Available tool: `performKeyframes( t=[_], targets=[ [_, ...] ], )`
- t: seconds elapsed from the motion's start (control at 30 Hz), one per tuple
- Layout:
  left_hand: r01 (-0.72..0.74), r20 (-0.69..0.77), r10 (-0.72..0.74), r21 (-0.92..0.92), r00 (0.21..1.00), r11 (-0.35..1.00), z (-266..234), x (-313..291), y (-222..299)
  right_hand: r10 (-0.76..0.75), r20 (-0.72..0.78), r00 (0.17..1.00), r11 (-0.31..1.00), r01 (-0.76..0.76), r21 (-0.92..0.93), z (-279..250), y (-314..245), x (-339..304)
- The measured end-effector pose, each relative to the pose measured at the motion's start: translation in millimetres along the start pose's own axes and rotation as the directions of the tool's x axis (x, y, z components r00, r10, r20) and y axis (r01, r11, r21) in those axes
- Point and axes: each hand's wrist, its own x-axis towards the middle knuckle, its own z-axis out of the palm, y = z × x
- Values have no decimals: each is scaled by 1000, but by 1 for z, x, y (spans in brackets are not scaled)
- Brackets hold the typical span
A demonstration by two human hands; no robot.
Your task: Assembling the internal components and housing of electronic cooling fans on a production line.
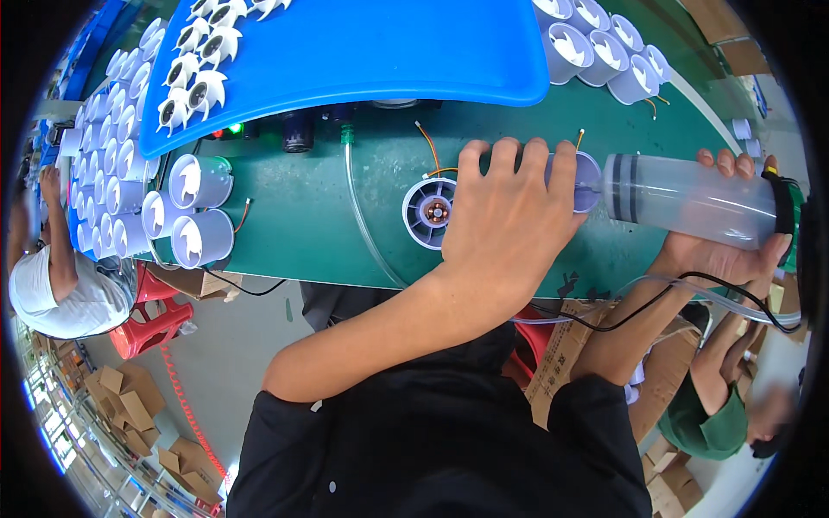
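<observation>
Shirt [432,457] overlaps lettered cardboard [557,367]; right hand [712,256] grips cylinder [661,190].

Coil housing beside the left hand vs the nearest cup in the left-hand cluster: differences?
Contents: the coil housing shows copper coils amid spokes; the nearest cup shows a white finned piece.
View: the left hand partly covers the coil housing; no hand covers the nearest cup.
Shared: both are round, pale lilac and on the green bench.
</observation>
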Motion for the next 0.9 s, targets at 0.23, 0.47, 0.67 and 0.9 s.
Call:
performKeyframes(
  t=[0.23,0.47,0.67,0.9],
  targets=[
    [-15,5,15,8,1000,1000,1,-1,-2,3,35,999,999,-2,-32,4,-2,3],
    [-15,10,15,15,1000,1000,0,0,-2,28,106,994,1000,-29,9,2,-3,6],
    [-14,14,14,5,1000,1000,0,0,-3,31,77,997,1000,-31,4,5,-3,4],
    [-15,11,15,2,1000,1000,0,0,-2,30,91,995,999,-33,33,2,-4,4]
  ],
)
